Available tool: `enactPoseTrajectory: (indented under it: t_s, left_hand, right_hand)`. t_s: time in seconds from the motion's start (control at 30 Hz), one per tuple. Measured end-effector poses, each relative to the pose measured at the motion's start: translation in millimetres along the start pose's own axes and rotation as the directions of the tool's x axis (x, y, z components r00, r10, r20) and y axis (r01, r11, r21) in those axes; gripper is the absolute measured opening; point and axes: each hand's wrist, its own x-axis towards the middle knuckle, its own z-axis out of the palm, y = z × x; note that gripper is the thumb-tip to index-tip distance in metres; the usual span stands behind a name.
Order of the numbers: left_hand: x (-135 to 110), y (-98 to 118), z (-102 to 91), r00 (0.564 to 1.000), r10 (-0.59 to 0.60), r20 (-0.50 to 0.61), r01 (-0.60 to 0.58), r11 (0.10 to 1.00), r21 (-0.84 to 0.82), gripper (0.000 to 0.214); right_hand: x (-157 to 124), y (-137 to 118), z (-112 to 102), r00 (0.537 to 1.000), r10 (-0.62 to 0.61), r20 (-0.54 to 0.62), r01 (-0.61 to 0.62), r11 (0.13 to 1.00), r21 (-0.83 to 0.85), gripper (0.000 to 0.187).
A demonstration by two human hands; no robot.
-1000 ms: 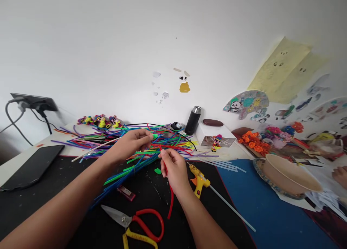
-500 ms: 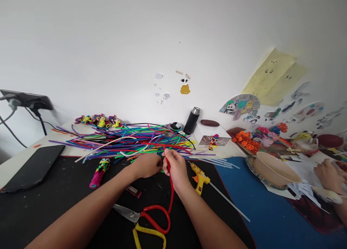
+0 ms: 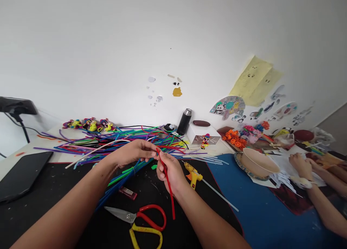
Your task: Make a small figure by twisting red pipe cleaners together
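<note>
One red pipe cleaner (image 3: 169,189) is pinched in the right hand (image 3: 172,171), tail hanging over the black mat (image 3: 176,236), with the left hand (image 3: 137,151) narrowed at its top end (can't tell if gripping), so honestly I'd hold it near the tip for steadiness.

The white counter (image 3: 27,147) is partly covered by a black mat (image 3: 176,238), on which a yellow glue gun (image 3: 194,174) is laid. Red-and-yellow scissors (image 3: 131,217) are placed to its near left. Coloured pipe cleaners (image 3: 108,140) are heaped beyond it, leftward. Behind it, a black flask (image 3: 185,122) is stood; to its right, a blue mat (image 3: 260,216) is spread.
</note>
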Motion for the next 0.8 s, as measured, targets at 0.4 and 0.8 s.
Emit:
enactPoseTrajectory:
  t_s: [0.4,0.8]
  left_hand:
    - [-6,20,22.5,0.984,0.09,-0.152,-0.116,0.979,-0.17,0.038]
    - [14,-9,102.5,0.989,-0.028,0.145,-0.002,0.979,0.202,0.035]
  right_hand:
    - [-58,-18,-49,0.982,0.166,-0.087,-0.187,0.915,-0.358,0.062]
    - [-115,-41,-130,0.836,0.225,-0.501,-0.402,0.872,-0.28,0.037]
